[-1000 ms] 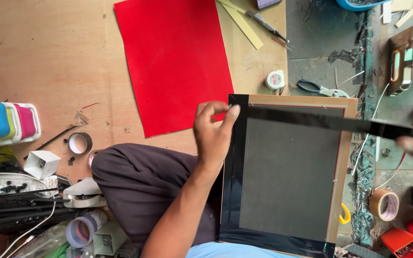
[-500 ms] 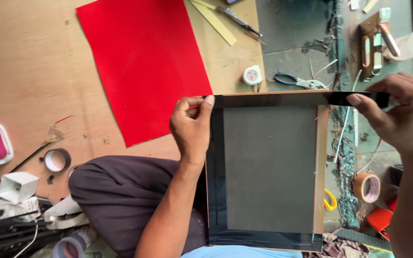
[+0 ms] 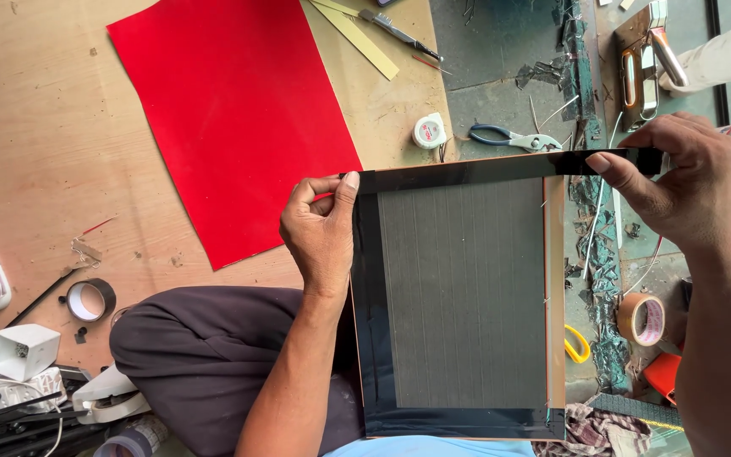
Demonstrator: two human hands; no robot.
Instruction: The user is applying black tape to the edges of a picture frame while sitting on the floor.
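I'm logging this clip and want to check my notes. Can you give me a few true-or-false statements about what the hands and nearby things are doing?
1. Both hands hold a black strip stretched across the top edge of the panel. True.
2. The left hand pinches the strip's end at the panel's corner. True.
3. The right hand holds the pliers. False: the pliers lie on the surface, beyond the strip.
4. The red sheet covers the panel. False: it lies flat on the wooden board, beside the panel.
5. A brown tape roll lies near the right forearm. True.

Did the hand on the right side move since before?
Yes. The right hand came in from the picture's edge toward the panel, gripping the black strip.
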